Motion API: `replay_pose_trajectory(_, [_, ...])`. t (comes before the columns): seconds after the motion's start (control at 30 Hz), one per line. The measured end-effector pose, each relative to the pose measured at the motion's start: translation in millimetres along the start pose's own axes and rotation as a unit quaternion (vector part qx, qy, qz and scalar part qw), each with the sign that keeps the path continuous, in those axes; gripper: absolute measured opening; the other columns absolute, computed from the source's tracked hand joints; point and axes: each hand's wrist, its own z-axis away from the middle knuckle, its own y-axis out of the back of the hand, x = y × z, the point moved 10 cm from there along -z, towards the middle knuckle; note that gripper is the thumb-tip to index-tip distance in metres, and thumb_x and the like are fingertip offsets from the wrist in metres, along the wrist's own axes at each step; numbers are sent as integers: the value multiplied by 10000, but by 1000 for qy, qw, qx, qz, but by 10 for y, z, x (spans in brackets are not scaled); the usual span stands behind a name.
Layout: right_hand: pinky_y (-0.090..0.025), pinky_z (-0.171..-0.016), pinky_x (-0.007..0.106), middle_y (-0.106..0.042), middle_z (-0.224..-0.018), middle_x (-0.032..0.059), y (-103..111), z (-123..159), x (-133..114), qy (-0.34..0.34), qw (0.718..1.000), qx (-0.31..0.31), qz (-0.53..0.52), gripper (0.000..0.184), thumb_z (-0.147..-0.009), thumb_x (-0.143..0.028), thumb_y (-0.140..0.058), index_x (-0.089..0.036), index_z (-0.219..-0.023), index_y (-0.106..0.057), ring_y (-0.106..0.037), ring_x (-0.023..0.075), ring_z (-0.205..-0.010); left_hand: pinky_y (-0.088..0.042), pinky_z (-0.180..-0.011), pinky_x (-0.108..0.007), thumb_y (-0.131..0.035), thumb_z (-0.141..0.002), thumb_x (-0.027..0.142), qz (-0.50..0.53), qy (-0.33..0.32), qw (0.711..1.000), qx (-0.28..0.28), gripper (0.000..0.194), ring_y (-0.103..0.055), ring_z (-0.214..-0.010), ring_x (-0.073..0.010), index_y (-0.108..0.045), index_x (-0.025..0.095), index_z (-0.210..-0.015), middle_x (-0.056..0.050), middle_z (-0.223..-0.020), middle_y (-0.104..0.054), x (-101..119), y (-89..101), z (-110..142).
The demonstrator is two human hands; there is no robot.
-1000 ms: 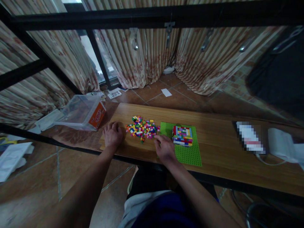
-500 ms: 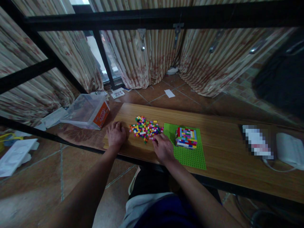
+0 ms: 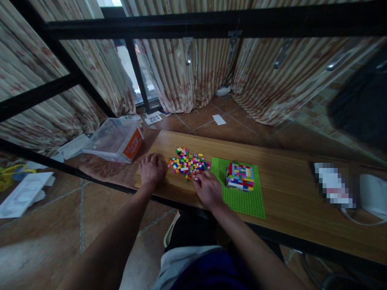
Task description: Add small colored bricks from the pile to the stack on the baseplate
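tiny many-coloured bricks (image 3: 189, 162) lie heaped loosely on wood.

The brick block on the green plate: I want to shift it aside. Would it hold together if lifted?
The brick block looks tightly stacked in even layers, so probably rigid and light. It sits on the green plate, likely studded on, so the plate may lift too.
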Motion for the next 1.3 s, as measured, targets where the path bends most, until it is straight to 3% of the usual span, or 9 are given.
replay_pose_trajectory(0.37, [-404,-783,316,-630,-903,64,-24,15,-28,22,999,18,26,235,-964,-236,-440,-217,-888,-661,-555,208,-869,-376,-1024,-483,-444,-897,276,9,0,1000,1,404,-482,-1211,-333,-605,159,-1248,-129,-1316,-583,4,7,9])
replay_pose_trajectory(0.87, [-436,-782,300,-658,-884,53,145,-10,150,6,990,66,-122,289,-974,-257,-376,-224,-885,-649,-593,192,-849,-370,-1027,-495,-442,-901,281,5,1,1000,-4,406,-470,-1223,-338,-598,167,-1258,-124,-1323,-580,7,-3,6])
replay_pose_trajectory(1.1, [-433,-783,300,-646,-849,48,6,-72,143,21,998,14,-54,283,-962,-226,-424,-232,-852,-684,-580,194,-854,-373,-1029,-481,-443,-902,279,2,-1,1000,0,396,-488,-1202,-332,-607,161,-1243,-123,-1318,-586,8,6,0])
replay_pose_trajectory(1.3, [-440,-825,311,-659,-940,53,-33,-117,119,27,999,-1,-45,239,-936,-197,-468,-246,-926,-702,-577,200,-917,-367,-1034,-485,-448,-900,280,6,2,1000,0,395,-481,-1220,-335,-607,166,-1244,-131,-1319,-583,8,12,3])
